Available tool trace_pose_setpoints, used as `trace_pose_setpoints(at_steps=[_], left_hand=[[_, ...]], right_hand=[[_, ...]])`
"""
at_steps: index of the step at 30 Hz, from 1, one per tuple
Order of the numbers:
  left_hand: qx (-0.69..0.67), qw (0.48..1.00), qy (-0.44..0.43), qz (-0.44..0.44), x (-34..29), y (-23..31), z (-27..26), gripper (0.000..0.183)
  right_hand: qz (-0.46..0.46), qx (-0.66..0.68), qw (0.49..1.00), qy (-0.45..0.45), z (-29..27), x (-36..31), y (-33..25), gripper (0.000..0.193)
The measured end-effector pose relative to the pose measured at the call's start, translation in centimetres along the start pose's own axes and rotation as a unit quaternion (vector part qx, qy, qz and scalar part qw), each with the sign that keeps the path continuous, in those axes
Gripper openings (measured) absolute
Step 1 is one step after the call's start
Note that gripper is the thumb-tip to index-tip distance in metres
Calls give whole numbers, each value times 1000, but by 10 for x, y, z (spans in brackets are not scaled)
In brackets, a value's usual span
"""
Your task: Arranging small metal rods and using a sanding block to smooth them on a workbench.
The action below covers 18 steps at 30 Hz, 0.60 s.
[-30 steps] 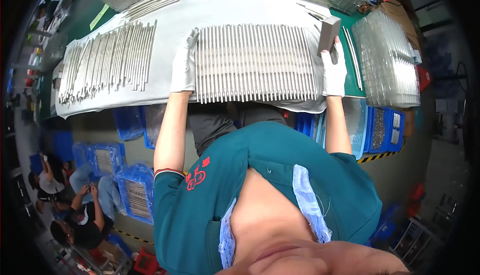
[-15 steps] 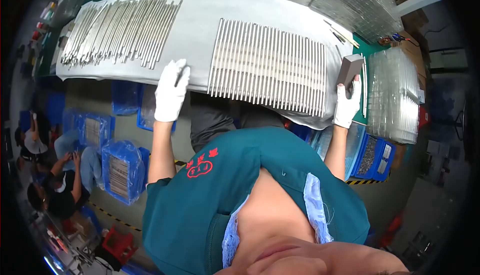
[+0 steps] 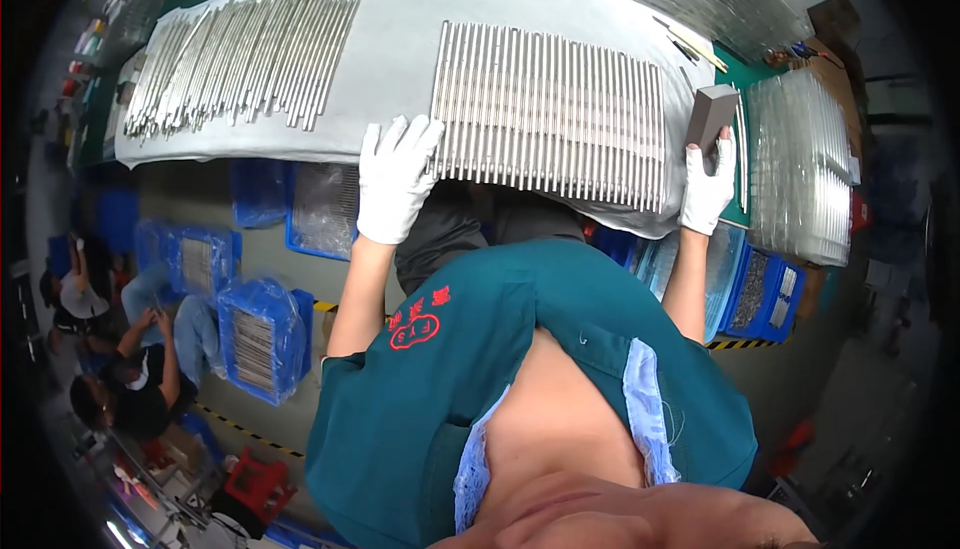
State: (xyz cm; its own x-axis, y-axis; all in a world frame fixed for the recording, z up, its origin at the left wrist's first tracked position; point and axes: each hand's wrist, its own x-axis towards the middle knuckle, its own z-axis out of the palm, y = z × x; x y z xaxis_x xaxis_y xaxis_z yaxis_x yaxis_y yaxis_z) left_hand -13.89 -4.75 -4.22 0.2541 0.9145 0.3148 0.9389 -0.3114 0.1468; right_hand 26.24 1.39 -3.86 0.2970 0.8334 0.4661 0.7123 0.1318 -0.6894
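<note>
My left hand [image 3: 397, 181], in a white glove, is at the left edge of a row of metal rods [image 3: 550, 114]. Its fingers are stretched out and a little apart, with the fingertips against or just beside the leftmost rod; contact is hard to make out. The rods lie side by side in an even sheet on a white cloth [image 3: 392, 59]. Gripped upright in my gloved right hand [image 3: 708, 187] is a grey-brown rectangular block [image 3: 711, 114], just right of the row.
A looser heap of metal rods [image 3: 250, 59] lies on the cloth's left part. Clear plastic trays [image 3: 800, 164] are stacked at the right. Thin sticks [image 3: 690, 41] lie at the far right. Blue crates [image 3: 265, 339] stand on the floor, near a seated person [image 3: 140, 379].
My left hand has moved right, from bare cloth to the left edge of the rod row. My right hand still holds the block beside the row. The whole view has shifted slightly.
</note>
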Motion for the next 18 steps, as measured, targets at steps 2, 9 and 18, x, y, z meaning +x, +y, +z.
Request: trace_pose_setpoints(at_steps=[2,9,18], left_hand=[[0,999,33,-2,-4,-3,2,61],[-9,1000,-13,20,-8,-4,-6,57],[-43,999,8,2,1,3,-9,78]], right_hand=[[12,19,1000,-3,3,-2,-3,58],[-25,-24,999,9,1,-2,4,57],[-12,-8,1000,20,-1,-1,-3,60]])
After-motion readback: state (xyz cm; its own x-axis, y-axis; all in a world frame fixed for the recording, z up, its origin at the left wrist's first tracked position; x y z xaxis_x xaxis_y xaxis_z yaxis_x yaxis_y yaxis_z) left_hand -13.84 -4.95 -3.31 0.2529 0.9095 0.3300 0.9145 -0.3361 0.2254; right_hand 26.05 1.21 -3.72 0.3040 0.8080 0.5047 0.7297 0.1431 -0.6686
